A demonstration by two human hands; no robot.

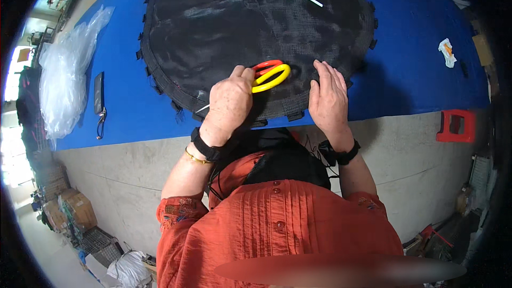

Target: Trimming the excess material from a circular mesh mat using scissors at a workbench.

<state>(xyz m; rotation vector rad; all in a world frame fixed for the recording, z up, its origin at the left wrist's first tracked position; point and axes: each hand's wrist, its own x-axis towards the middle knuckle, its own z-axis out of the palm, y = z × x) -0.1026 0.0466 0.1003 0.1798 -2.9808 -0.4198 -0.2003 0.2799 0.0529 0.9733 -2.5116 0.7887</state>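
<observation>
A round black mesh mat (224, 32) with short webbing loops around its rim lies on the blue table. Near its front edge, my left hand (231, 98) is closed around a pair of scissors (273, 78). Their red and yellow handle loops stick out to the right of the fist, and the blades are mostly hidden by the hand. A thin pale strip shows left of the hand, too small to name. My right hand (329, 98) rests on the mat's front right part, fingers stretched out, holding nothing.
A clear plastic bag (66, 74) and a dark phone-like object with a strap (99, 93) lie at the table's left. A crumpled white wrapper (447, 53) is on the right of the blue table (410, 32). A red stool (456, 126) stands beyond the right front edge.
</observation>
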